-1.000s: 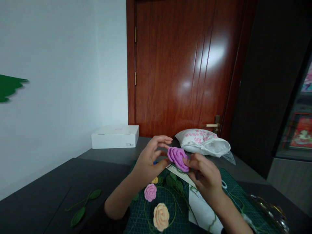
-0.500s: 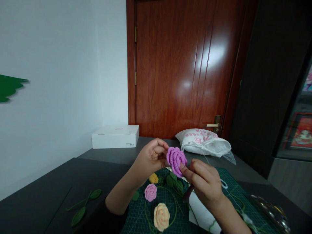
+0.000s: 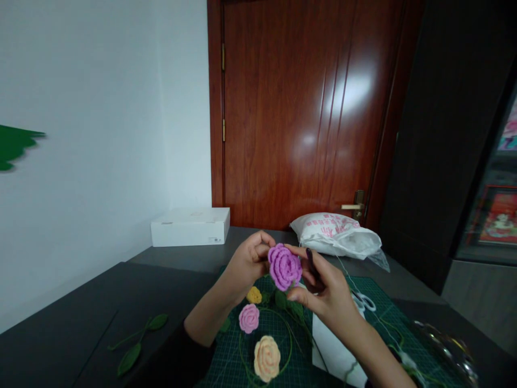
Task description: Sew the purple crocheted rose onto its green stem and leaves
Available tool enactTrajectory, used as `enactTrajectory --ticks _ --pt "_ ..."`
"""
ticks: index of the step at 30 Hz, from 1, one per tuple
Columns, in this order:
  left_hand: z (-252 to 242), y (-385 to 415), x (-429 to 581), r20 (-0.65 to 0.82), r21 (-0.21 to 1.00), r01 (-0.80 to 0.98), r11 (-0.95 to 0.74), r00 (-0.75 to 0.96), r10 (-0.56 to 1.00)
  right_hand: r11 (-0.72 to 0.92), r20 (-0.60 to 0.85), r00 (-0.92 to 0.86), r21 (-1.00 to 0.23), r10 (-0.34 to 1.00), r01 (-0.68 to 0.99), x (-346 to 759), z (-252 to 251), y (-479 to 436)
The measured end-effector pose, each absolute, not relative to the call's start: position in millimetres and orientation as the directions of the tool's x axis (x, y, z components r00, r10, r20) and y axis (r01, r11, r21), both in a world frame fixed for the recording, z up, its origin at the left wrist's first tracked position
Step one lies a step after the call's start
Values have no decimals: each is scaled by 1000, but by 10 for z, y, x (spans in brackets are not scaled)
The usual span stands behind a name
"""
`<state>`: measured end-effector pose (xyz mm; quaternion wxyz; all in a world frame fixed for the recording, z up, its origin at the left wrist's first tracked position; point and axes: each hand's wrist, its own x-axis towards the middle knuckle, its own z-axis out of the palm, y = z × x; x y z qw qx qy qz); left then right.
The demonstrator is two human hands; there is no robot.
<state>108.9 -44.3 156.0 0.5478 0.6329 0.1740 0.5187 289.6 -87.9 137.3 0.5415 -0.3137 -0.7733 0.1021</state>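
Purple flower [image 3: 285, 267] held up over the green mat [image 3: 228, 358] — my left hand [image 3: 247, 262] pinches its left edge, my right hand [image 3: 329, 283] grips its right. Dark slim object [image 3: 310, 258] among my right fingers. Petals look fully layered; what's left, I can't tell. Versus half a second ago: right thumb off the petals, now below — bloom faces me squarer.

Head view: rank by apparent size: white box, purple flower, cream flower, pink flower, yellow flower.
Largest to smallest, as they look:
1. white box
2. purple flower
3. cream flower, only slightly smaller
4. pink flower
5. yellow flower
True sizes unsure; camera distances differ.
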Motion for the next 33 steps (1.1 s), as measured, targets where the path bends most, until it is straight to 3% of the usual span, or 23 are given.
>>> enactTrajectory --ticks 7,13,15,21,25,28,33 --pt "1559 -447 1088 445 890 -307 -336 426 787 754 786 -142 -500 602 426 2874 1417 -918" --pt "1579 -464 1079 408 910 -284 -301 493 768 783 749 -348 -349 564 515 3017 1445 -952" --pt "1573 -466 1083 398 915 -280 -289 517 758 766 743 -343 -341 575 546 2998 1417 -960" --pt "1591 -495 1066 444 896 -228 -381 454 772 710 757 -153 -494 635 502 2834 1354 -932" --pt "1604 -487 1054 469 883 -194 -428 409 783 735 732 -200 -542 651 407 2864 1384 -920" --pt "1587 -455 1058 458 889 -217 -404 440 772 721 703 -239 -538 669 437 2889 1371 -900" --pt "1600 -452 1042 504 863 -204 -462 418 756 711 724 -130 -599 678 369 2866 1311 -833"
